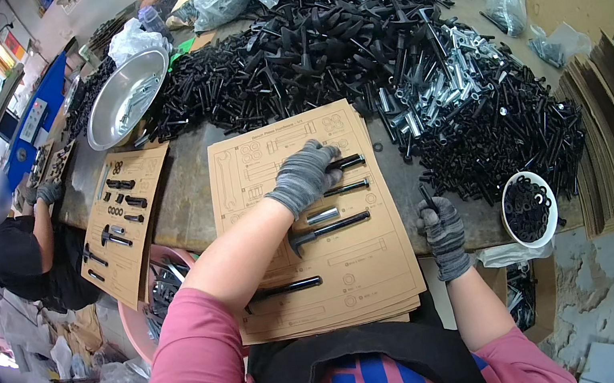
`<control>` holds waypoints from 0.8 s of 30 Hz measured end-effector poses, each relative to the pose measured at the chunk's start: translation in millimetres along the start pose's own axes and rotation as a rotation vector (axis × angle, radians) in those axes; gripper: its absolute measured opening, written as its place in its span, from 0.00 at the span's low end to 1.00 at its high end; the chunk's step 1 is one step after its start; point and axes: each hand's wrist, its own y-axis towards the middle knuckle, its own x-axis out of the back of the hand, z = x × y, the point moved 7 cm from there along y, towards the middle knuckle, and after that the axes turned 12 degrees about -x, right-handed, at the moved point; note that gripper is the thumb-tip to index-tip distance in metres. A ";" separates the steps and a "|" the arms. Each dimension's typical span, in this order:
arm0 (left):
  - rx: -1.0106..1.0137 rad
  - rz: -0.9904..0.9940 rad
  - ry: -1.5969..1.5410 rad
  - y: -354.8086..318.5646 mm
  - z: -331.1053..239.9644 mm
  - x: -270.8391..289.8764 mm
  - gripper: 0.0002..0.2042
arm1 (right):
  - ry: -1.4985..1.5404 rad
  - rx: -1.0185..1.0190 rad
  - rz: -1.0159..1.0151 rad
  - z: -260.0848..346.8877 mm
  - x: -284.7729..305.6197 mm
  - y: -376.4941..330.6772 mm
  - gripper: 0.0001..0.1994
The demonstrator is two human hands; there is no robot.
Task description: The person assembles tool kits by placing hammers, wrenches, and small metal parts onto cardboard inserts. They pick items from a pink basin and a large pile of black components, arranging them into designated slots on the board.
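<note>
A brown cardboard sheet [271, 222] printed with part outlines tops a stack in front of me. My left hand [300, 179], in a grey glove, bends its fingers around a short black bolt [351, 161] near the sheet's upper right. Below it lie a longer black bolt [347, 187], a silver sleeve [322, 216], a black T-shaped bolt [333, 227] and another black T-shaped piece [288, 287], partly hidden by my forearm. To the right of the sheet, my gloved right hand [444, 237] is closed on a black bolt [427, 197] that sticks up from the fingers.
Black bolts [278, 66] heap across the table, with silver sleeves [439, 80] at right. A white bowl of black washers [527, 208] stands right, beside upright cardboard sheets [599, 142]. Left are a steel bowl [101, 124], a filled card [125, 222] and a co-worker [21, 255].
</note>
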 end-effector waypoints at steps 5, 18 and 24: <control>0.039 0.013 -0.231 -20.4 -14.7 6.8 0.17 | -0.053 0.022 -0.015 8.2 1.8 -9.3 0.07; -0.210 0.032 0.016 -13.4 -26.3 -17.1 0.07 | -0.003 -0.006 -0.004 10.9 -0.5 -3.4 0.08; -0.107 -0.005 -0.185 -26.0 -16.8 -1.7 0.13 | -0.120 0.002 -0.037 19.8 0.1 -2.6 0.09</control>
